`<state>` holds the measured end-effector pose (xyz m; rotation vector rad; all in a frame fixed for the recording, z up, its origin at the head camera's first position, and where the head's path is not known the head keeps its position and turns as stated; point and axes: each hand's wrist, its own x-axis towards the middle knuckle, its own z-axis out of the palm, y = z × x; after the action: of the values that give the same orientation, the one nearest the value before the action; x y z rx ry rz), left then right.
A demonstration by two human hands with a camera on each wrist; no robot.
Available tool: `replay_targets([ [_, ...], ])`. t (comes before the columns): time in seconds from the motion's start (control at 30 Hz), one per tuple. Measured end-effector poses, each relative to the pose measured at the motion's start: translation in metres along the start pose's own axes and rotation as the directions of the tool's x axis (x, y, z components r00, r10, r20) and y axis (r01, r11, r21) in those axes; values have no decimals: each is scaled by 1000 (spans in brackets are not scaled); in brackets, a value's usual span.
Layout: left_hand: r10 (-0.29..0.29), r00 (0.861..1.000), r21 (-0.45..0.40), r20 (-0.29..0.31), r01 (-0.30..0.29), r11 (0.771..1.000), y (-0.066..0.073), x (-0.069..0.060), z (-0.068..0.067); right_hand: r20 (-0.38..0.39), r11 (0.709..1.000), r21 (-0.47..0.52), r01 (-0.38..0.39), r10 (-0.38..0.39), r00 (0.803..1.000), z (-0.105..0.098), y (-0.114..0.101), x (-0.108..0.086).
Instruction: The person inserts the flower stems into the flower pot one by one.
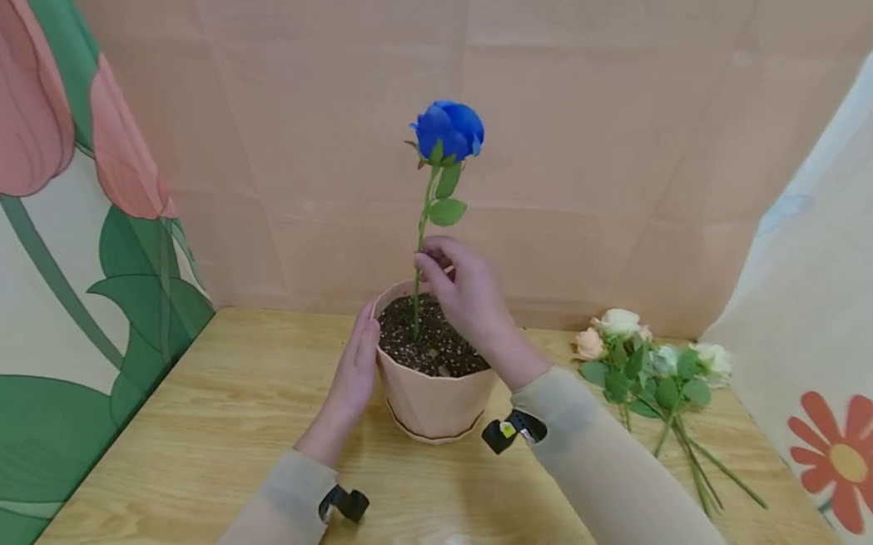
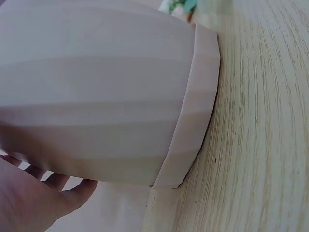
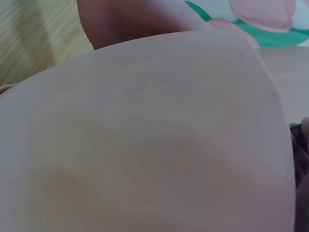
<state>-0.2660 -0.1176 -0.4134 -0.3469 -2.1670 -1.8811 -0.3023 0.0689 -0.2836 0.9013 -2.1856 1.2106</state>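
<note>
A blue rose [image 1: 448, 131] stands upright with its green stem in the dark soil [image 1: 431, 355] of a pale pink flowerpot [image 1: 436, 402]. My right hand [image 1: 472, 295] pinches the stem between thumb and fingers, partway up and above the pot's rim. Along the pot's left side lies my left hand [image 1: 355, 372], its fairly straight fingers touching the outer wall. The left wrist view shows that hand [image 2: 34, 198] against the pot's faceted wall [image 2: 96, 87]. In the right wrist view the pot [image 3: 154, 135] covers most of the picture, hiding much of the right hand [image 3: 301, 159].
Several white and pale pink roses [image 1: 656, 369] lie on the right of the wooden table [image 1: 249, 394]. A matching saucer [image 1: 434, 441] sits under the pot. A plain pink backdrop [image 1: 325, 132] hangs behind, with flower-printed sheets at both sides.
</note>
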Motion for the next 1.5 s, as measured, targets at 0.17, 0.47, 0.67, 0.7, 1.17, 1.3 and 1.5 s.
replay_targets([
  [0.17, -16, 1000, -5, 4, 16, 1000, 1, -3, -1, -50, 1000, -12, -22, 21, 999, 2, 2, 0],
  [0.47, -13, 1000, -9, 9, 13, 1000, 5, -5, -1, -60, 999, -31, 16, -18, 998, 6, 3, -1],
  [0.67, -11, 1000, -6, 3, 11, 1000, 6, -4, -2, -23, 998, -57, 42, -43, 999, 9, 6, -2],
  [0.7, -10, 1000, -6, 4, 10, 1000, 6, -4, -1, -19, 997, -57, 43, -44, 999, 9, 6, -2],
  [1.17, 0, 1000, 10, 1, 0, 1000, 9, -4, -2, 44, 995, -98, 25, -21, 999, 13, 7, -5],
  [1.3, -14, 1000, 10, 2, 14, 1000, 10, -5, 0, 84, 992, -128, 5, 6, 996, 13, 4, -8],
  [1.5, 9, 1000, 24, -2, -9, 1000, 9, -5, 0, 75, 989, -139, -44, 55, 996, 12, 6, -9],
])
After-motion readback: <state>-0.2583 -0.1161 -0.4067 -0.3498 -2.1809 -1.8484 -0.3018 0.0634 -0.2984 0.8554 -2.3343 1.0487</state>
